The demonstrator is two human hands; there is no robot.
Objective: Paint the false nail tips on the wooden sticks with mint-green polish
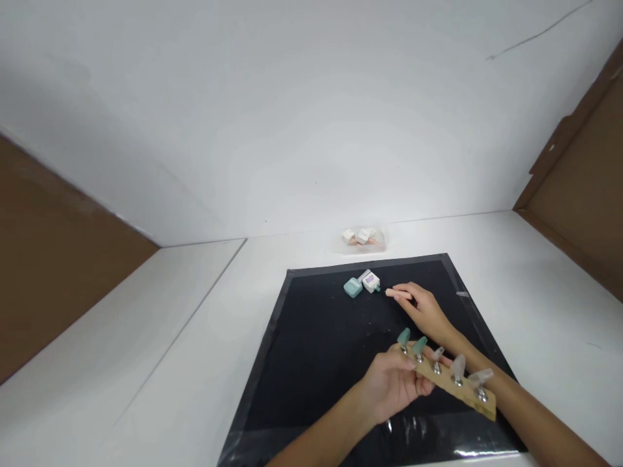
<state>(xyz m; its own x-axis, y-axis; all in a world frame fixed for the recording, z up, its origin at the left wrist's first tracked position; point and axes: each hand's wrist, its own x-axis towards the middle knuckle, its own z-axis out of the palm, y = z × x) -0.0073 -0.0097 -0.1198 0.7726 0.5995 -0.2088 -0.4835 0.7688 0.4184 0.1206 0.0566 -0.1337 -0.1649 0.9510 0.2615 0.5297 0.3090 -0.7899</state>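
My left hand (pixel 396 389) is closed on one end of a wooden strip (pixel 450 383) and holds it tilted above the mat. Several false nails stand on small metal pegs along the strip. The two nearest my fingers, such as the green nail (pixel 419 345), are painted; the others, like the clear nail (pixel 458 366), look unpainted. Further back, my right hand (pixel 421 305) pinches a nail polish brush by its pale peach handle (pixel 398 294). Its tip points left, close to the green neck of a white-labelled polish bottle (pixel 370 281), which lies on its side. A teal square piece (pixel 353 287) is beside the bottle.
A black mat (pixel 311 350) with shiny taped edges covers part of the white table (pixel 160 337). Behind it sits a clear plastic tray (pixel 374 246) with small white blocks. A white wall rises at the back, and brown boards (pixel 58 259) stand at both sides.
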